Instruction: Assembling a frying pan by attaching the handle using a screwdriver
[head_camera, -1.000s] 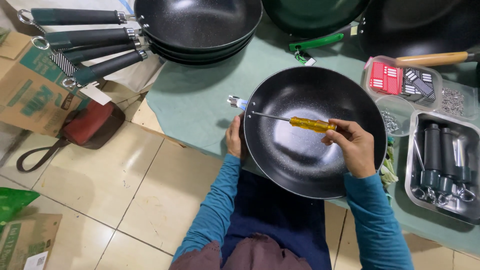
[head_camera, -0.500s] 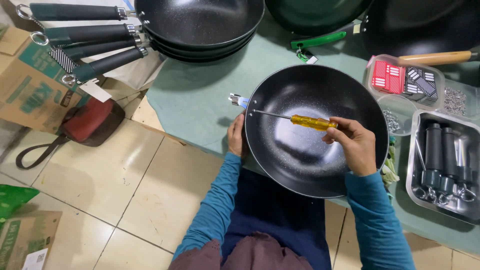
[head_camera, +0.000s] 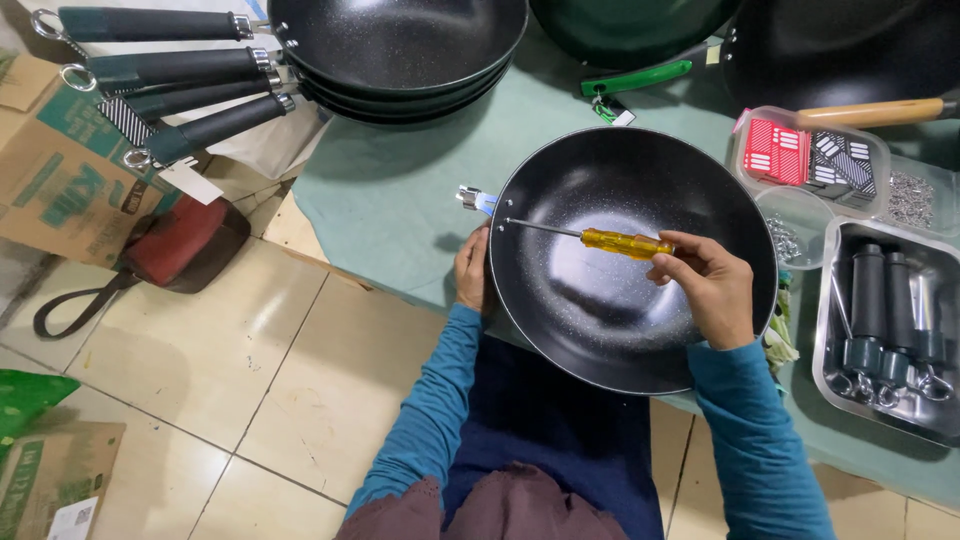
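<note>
A black speckled wok pan (head_camera: 620, 320) rests on the green-covered table edge in front of me. My left hand (head_camera: 470, 272) grips its left rim from outside, just below a small metal handle bracket (head_camera: 474, 198). My right hand (head_camera: 703, 285) holds a screwdriver with a yellow handle (head_camera: 625, 243) inside the pan. The thin shaft points left and its tip touches the pan wall near the bracket.
Stacked black pans with dark handles (head_camera: 400, 45) lie at the top left. A metal tray of dark handles (head_camera: 890, 320) sits at the right, with a plastic box of screws (head_camera: 815, 160) above it. Cardboard boxes (head_camera: 60, 170) and a red bag (head_camera: 180, 240) lie on the tiled floor.
The pan and both hands have shifted slightly; the screwdriver stays with its tip at the left wall of the pan.
</note>
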